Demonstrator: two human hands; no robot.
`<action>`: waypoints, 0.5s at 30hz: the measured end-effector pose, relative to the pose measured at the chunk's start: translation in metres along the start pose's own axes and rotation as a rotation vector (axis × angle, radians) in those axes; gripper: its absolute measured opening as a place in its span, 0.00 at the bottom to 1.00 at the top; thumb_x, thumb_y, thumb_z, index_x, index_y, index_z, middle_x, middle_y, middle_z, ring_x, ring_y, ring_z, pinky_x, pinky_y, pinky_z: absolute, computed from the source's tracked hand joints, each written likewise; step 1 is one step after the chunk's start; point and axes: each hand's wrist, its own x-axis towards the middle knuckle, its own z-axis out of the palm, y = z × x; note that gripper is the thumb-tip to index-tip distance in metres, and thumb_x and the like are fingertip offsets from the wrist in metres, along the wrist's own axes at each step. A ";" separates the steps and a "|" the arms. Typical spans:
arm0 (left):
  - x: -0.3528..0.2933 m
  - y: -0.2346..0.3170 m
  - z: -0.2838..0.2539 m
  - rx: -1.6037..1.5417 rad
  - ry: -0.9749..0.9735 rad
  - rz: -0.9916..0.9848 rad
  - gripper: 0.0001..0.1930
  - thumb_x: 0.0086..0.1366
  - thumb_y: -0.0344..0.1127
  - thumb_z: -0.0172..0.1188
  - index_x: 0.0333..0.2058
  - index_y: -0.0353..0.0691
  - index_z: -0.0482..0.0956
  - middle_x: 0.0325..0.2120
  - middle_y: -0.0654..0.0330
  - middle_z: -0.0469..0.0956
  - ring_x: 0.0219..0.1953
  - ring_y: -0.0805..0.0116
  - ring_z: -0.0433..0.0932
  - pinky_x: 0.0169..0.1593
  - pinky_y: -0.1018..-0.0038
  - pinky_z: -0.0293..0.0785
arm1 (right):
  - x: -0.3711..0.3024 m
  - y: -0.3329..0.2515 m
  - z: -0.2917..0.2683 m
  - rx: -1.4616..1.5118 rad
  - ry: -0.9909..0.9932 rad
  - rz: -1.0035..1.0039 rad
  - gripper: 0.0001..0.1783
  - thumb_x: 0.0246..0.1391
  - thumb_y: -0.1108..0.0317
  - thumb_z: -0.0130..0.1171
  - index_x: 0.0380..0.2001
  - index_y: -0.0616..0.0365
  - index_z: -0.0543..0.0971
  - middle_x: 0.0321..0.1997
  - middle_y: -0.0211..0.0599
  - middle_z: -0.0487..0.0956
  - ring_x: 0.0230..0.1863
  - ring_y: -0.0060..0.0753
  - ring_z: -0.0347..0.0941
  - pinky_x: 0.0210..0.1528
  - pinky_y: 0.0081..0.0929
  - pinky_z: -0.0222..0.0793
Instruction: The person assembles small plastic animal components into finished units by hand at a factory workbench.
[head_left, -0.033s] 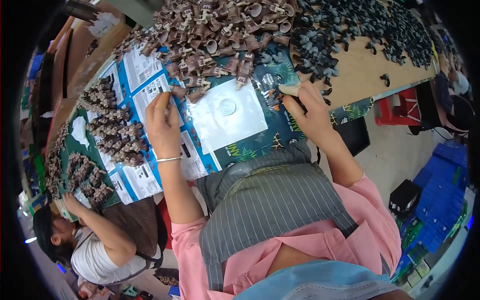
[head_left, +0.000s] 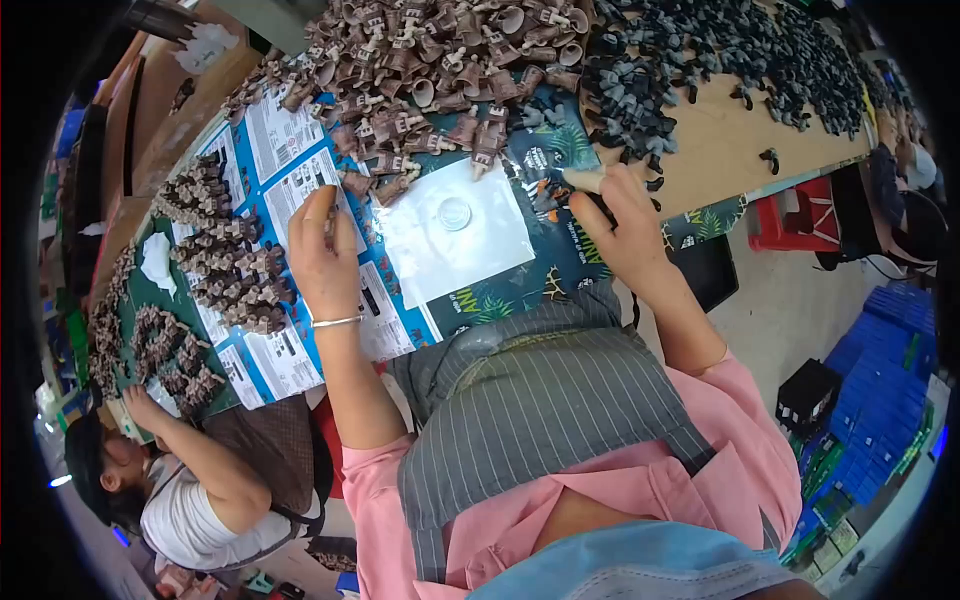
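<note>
Okay, your left hand is sitting at nine o'clock from white sheet, fingers loosely parted; clear disc is lying on it; your right hand is sitting at three, grip unclear, near grey-black pieces.

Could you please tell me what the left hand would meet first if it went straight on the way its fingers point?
Ahead of the left hand, the left edge of the brown pile likely comes first, though the hand's height is unclear.

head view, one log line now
left hand: over printed sheets; right hand: over dark printed mat, grip unclear; round disc: on white sheet
</note>
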 end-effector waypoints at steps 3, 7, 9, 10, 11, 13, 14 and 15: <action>-0.014 -0.007 0.001 -0.298 0.060 -0.204 0.17 0.67 0.26 0.56 0.55 0.37 0.76 0.49 0.56 0.78 0.45 0.65 0.79 0.40 0.74 0.77 | 0.004 -0.004 -0.009 -0.129 -0.016 -0.027 0.13 0.52 0.66 0.65 0.40 0.58 0.80 0.36 0.38 0.71 0.37 0.45 0.70 0.36 0.37 0.67; -0.034 0.013 -0.021 -0.832 0.125 -0.552 0.19 0.71 0.28 0.51 0.59 0.34 0.71 0.49 0.59 0.78 0.44 0.73 0.77 0.40 0.80 0.72 | 0.004 -0.002 -0.005 -0.239 -0.164 0.002 0.12 0.50 0.63 0.67 0.35 0.57 0.78 0.37 0.39 0.71 0.37 0.44 0.70 0.36 0.38 0.67; -0.042 0.014 -0.025 -1.173 0.103 -0.675 0.19 0.71 0.28 0.51 0.59 0.33 0.71 0.50 0.59 0.78 0.42 0.75 0.77 0.37 0.82 0.70 | 0.010 -0.005 -0.005 -0.100 -0.150 0.004 0.13 0.49 0.62 0.68 0.30 0.57 0.76 0.34 0.38 0.71 0.35 0.43 0.71 0.35 0.38 0.67; -0.047 0.019 -0.026 -1.268 0.087 -0.689 0.20 0.70 0.28 0.52 0.60 0.34 0.71 0.50 0.58 0.78 0.42 0.74 0.77 0.38 0.82 0.71 | 0.011 -0.008 -0.005 -0.088 -0.161 -0.007 0.13 0.49 0.62 0.68 0.30 0.57 0.76 0.34 0.38 0.71 0.35 0.43 0.71 0.35 0.38 0.67; -0.049 0.025 -0.027 -1.303 0.083 -0.724 0.20 0.70 0.27 0.52 0.60 0.34 0.71 0.50 0.58 0.78 0.42 0.74 0.77 0.38 0.82 0.71 | 0.012 -0.012 -0.006 -0.001 -0.246 0.174 0.14 0.48 0.61 0.69 0.30 0.57 0.76 0.33 0.37 0.71 0.34 0.42 0.72 0.34 0.38 0.66; -0.052 0.034 -0.029 -1.366 0.080 -0.754 0.21 0.68 0.25 0.54 0.59 0.35 0.71 0.49 0.58 0.78 0.41 0.74 0.78 0.39 0.83 0.72 | 0.020 -0.026 -0.004 0.100 -0.331 0.278 0.13 0.48 0.61 0.68 0.30 0.55 0.76 0.29 0.33 0.72 0.30 0.40 0.73 0.33 0.36 0.66; -0.054 0.035 -0.027 -1.366 0.092 -0.759 0.21 0.68 0.25 0.54 0.59 0.35 0.71 0.49 0.58 0.78 0.41 0.74 0.78 0.39 0.83 0.72 | 0.026 -0.034 0.003 0.100 -0.341 0.272 0.13 0.48 0.61 0.68 0.30 0.55 0.76 0.29 0.33 0.72 0.30 0.40 0.73 0.33 0.36 0.66; -0.057 0.034 -0.025 -1.356 0.083 -0.758 0.21 0.68 0.25 0.55 0.59 0.35 0.72 0.49 0.58 0.78 0.41 0.75 0.78 0.38 0.83 0.72 | 0.032 -0.041 0.010 0.065 -0.315 0.086 0.11 0.49 0.62 0.67 0.30 0.54 0.76 0.30 0.33 0.72 0.31 0.39 0.74 0.33 0.35 0.66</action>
